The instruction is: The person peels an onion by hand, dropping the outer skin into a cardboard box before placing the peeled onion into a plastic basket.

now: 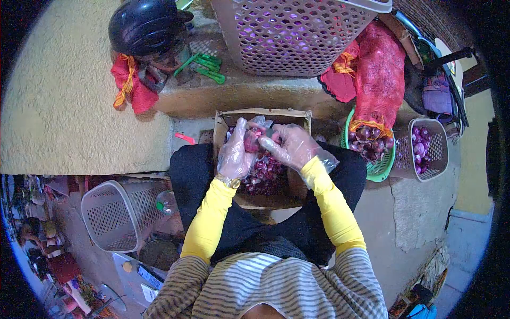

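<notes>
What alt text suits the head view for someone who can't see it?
Left hand and right hand, in clear plastic gloves, meet at an apparent red onion above an open cardboard box of purplish pieces. To the right are a red mesh sack and a green basket of onions.

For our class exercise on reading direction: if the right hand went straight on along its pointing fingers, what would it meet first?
Most likely the reddish onion held in the left hand. The fingertips of the right hand are so close that they may already touch it; depth is unclear.
</notes>
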A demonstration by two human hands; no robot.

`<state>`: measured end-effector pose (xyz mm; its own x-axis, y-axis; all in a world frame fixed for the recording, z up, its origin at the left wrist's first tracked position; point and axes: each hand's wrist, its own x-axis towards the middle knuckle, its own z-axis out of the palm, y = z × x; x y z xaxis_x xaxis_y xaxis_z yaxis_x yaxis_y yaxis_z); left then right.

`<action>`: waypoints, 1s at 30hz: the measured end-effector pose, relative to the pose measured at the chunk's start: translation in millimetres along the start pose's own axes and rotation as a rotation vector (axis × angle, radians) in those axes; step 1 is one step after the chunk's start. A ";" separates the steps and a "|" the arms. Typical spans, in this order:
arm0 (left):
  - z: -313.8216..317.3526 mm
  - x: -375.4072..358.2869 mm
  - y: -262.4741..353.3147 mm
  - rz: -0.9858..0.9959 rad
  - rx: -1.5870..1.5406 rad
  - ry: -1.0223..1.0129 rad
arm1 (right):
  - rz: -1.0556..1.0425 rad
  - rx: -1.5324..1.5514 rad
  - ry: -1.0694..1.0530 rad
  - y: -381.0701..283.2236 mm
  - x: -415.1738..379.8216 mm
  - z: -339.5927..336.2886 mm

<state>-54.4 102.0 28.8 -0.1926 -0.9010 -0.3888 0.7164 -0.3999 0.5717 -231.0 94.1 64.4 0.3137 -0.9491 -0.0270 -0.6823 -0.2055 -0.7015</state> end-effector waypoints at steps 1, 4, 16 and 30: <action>-0.5 0.3 -0.4 -0.001 0.000 0.000 | 0.014 -0.011 0.008 -0.5 -0.4 -0.7; -5.3 3.4 -2.7 0.012 -0.002 -0.054 | 0.002 -0.001 -0.007 -3.6 -0.1 -2.9; -19.8 7.2 -8.6 0.050 0.026 -0.152 | -0.144 -0.037 -0.137 8.9 3.1 6.1; -19.8 2.8 -9.9 0.030 0.143 0.120 | -0.311 -0.256 -0.178 14.6 -5.5 11.8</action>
<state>-48.8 106.8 7.8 -0.0850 -0.8896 -0.4488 0.6165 -0.4008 0.6777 -234.8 99.1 45.9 0.6240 -0.7812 0.0194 -0.6717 -0.5489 -0.4976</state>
